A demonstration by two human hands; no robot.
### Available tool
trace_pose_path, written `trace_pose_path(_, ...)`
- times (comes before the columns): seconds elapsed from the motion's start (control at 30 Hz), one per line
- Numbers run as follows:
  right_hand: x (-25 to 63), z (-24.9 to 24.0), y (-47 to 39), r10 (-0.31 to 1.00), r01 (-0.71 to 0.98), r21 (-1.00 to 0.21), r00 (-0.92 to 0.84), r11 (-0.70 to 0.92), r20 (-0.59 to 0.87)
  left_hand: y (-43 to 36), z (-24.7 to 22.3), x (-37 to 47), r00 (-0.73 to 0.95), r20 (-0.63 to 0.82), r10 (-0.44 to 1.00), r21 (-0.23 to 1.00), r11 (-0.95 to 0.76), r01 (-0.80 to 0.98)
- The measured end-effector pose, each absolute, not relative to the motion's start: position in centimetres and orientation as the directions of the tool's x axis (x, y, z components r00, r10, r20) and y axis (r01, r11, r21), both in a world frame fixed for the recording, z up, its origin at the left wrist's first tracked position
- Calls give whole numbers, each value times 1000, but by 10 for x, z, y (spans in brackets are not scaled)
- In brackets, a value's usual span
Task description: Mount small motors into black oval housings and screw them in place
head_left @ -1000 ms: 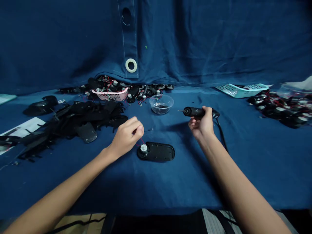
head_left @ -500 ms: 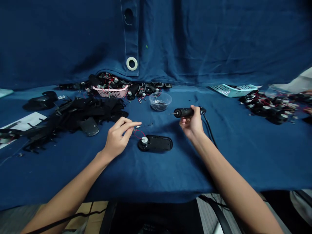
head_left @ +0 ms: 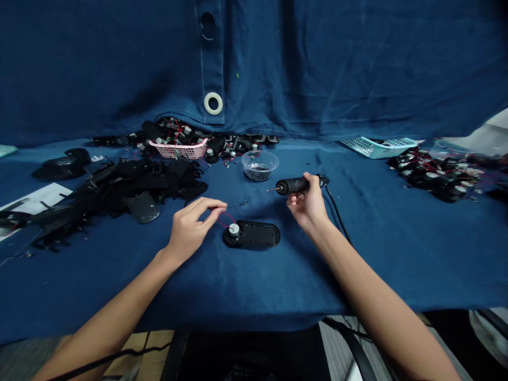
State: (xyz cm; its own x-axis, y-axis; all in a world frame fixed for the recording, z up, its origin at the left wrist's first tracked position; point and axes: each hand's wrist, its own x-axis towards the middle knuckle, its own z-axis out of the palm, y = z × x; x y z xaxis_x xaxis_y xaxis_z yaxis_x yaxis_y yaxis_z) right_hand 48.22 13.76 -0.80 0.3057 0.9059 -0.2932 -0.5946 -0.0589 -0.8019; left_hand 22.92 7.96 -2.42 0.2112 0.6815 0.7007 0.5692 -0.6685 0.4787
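My left hand (head_left: pixel 194 219) has thumb and forefinger pinched together at the end of the red wires (head_left: pixel 227 216); the small part between the fingertips is mostly hidden. A thin dark lead (head_left: pixel 240 203) with a small tip sticks out past them. Those wires run to a round silver motor (head_left: pixel 234 229) at the left end of an elongated black plastic housing (head_left: pixel 259 234), which lies on the blue cloth. My right hand (head_left: pixel 307 203) is wrapped around a black corded electric screwdriver (head_left: pixel 296 185), its bit pointing left, above the cloth and behind the housing.
A clear bowl (head_left: pixel 260 165) of small dark pieces stands behind. A pink basket (head_left: pixel 180 151) holds wired parts. Black plastic parts (head_left: pixel 135 185) are heaped at left. At right are a turquoise basket (head_left: pixel 379 148) and a pile of wired parts (head_left: pixel 432 177).
My left fingers have closed on the small part at the wire end. My right hand has moved slightly left with the screwdriver. The housing stays in place.
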Motion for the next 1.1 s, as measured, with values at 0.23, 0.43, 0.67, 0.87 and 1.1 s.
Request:
trace_pose_path(0.23, 478, -9, 132, 918, -601, -796, 269, -76, -290, 75, -21, 234, 107, 736, 668, 488, -634, 600)
trace_pose_path(0.43, 466, -9, 123, 935, -591, -797, 196, -128, -296, 64, -25, 246, 1, 718, 697, 602, -621, 503)
trace_pose_path(0.67, 449, -7, 108, 957, -536, -817, 54, -214, -286, 55, -29, 257, -127, 645, 754, 750, -591, 297)
trace_pose_path(0.87, 443, -10, 104, 943, -523, -806, 8, -278, -332, 53, -28, 259, -143, 651, 746, 755, -617, 222)
trace_pose_path(1.1, 442, -8, 103, 936, -535, -789, -11, -303, -352, 56, -29, 256, -102, 717, 689, 682, -665, 306)
